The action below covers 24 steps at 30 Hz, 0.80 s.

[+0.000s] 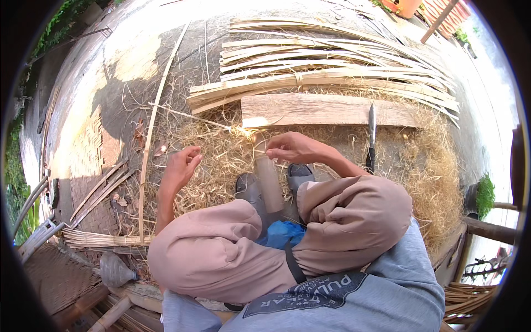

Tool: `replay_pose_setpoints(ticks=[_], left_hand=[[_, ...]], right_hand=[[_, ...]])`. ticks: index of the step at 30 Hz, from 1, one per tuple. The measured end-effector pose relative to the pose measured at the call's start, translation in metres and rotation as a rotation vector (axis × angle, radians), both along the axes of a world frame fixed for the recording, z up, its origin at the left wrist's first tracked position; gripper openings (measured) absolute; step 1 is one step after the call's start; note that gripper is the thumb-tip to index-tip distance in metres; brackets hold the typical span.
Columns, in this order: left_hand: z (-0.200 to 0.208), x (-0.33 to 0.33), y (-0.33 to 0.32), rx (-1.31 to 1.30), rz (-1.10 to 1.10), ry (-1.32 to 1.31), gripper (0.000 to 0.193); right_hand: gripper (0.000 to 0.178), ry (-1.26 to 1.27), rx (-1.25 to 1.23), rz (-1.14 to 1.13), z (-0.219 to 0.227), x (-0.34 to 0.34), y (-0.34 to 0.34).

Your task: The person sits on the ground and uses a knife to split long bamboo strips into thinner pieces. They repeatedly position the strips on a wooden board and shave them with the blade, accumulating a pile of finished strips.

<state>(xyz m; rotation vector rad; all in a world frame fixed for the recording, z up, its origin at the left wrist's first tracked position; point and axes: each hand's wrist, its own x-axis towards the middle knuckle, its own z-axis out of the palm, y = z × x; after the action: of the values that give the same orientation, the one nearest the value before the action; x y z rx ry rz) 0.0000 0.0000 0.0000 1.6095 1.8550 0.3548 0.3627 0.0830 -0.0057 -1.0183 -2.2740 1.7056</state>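
My left hand (181,167) is raised over the shavings, fingers loosely curled, thumb apart, nothing visible in it. To its right, my right hand (292,148) closes its thumb and fingertips on a thin bamboo strip (259,151), small and partly hidden by the fingers. These fingertips are beside the upper end of a greyish cylinder (269,185) standing tilted between my feet. A longer narrow strip (191,117) slants across the shavings toward the cylinder's top. Beyond my right forearm lies a knife (372,130) with a black handle, its blade across a flat wooden board (326,109).
Long split bamboo strips (326,74) lie in bundles behind the board. Curly shavings (431,177) cover the ground around my feet. One long strip (156,108) runs along my left side. Near my left knee is a clear plastic bottle (115,270); blue plastic (283,234) sits between my legs.
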Motion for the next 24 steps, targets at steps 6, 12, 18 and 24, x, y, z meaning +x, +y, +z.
replay_pose_setpoints(ticks=[6,12,18,24], left_hand=[[0.025,0.002,0.160,-0.300,-0.549,0.430,0.042],[-0.044,-0.010,0.264,-0.199,-0.476,0.852,0.051],[-0.137,0.059,0.296,0.008,-0.415,0.762,0.136],[-0.194,-0.008,0.285,0.168,-0.271,0.588,0.113]], right_hand=[[0.030,-0.049,0.184,-0.752,-0.046,0.118,0.025],[0.057,-0.744,0.625,-1.278,-0.160,0.234,-0.016],[0.063,-0.978,0.319,-1.177,-0.226,0.312,-0.090],[0.064,-1.041,0.271,-1.234,-0.215,0.266,-0.067]])
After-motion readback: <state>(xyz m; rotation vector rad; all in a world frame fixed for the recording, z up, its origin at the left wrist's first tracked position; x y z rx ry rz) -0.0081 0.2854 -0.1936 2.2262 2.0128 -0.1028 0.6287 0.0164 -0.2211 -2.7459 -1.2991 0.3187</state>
